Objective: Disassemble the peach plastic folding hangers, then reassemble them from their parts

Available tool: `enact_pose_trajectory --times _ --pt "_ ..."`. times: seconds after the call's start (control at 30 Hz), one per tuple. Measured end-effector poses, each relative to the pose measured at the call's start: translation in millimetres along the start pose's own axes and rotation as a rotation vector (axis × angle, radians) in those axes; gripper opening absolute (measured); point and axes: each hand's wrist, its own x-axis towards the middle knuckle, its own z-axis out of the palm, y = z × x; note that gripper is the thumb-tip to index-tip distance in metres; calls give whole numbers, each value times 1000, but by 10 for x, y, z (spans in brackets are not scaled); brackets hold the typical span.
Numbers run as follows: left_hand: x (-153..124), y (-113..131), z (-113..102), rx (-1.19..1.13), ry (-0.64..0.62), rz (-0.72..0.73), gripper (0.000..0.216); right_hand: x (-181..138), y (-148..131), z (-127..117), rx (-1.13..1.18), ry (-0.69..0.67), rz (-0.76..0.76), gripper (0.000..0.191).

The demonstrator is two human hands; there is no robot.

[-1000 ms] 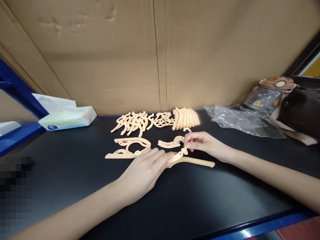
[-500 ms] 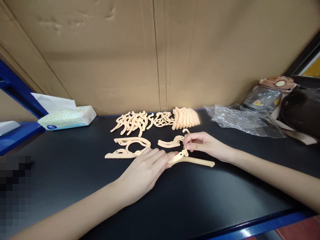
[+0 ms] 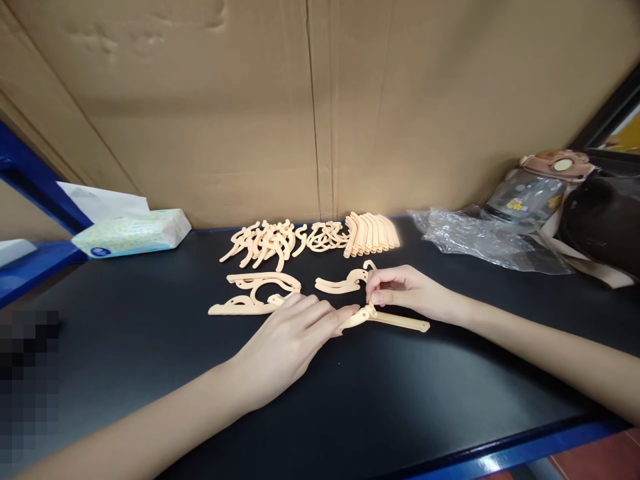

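My left hand (image 3: 295, 347) presses on a peach plastic curved hanger arm (image 3: 354, 321), its fingers closed over the left end. My right hand (image 3: 405, 290) pinches a small hanger hook (image 3: 369, 265); its tip shows above the fingers. The hook's lower end meets the holed end of the curved arm. From beneath this joint a straight hanger arm (image 3: 403, 322) extends right along the table; whether it is attached is hidden. Just behind, a pair of nested curved pieces (image 3: 336, 287) lies near a rounded end. Folded hanger assemblies (image 3: 240, 309) lie behind my left hand.
Along the back lie a heap of curved pieces (image 3: 275, 243), a small pile of hooks (image 3: 327, 237) and a row of straight arms (image 3: 370, 235). A tissue pack (image 3: 135, 233) is left. A clear plastic bag (image 3: 465, 233), a bottle (image 3: 530, 197) and a dark bag (image 3: 605, 227) are right.
The curved arm's holed end has shifted slightly right and now overlaps the hook's lower end. Both hands keep their grip and have barely moved.
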Motion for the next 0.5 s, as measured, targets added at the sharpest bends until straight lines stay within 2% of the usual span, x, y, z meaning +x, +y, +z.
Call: enact_pose_trajectory --times 0.17,0.5 --pt "-19 -12 6 17 -5 9 37 -10 -24 8 -8 25 27 32" --pt "9 15 -1 101 -32 -15 35 -36 -38 11 -122 60 -38 28"
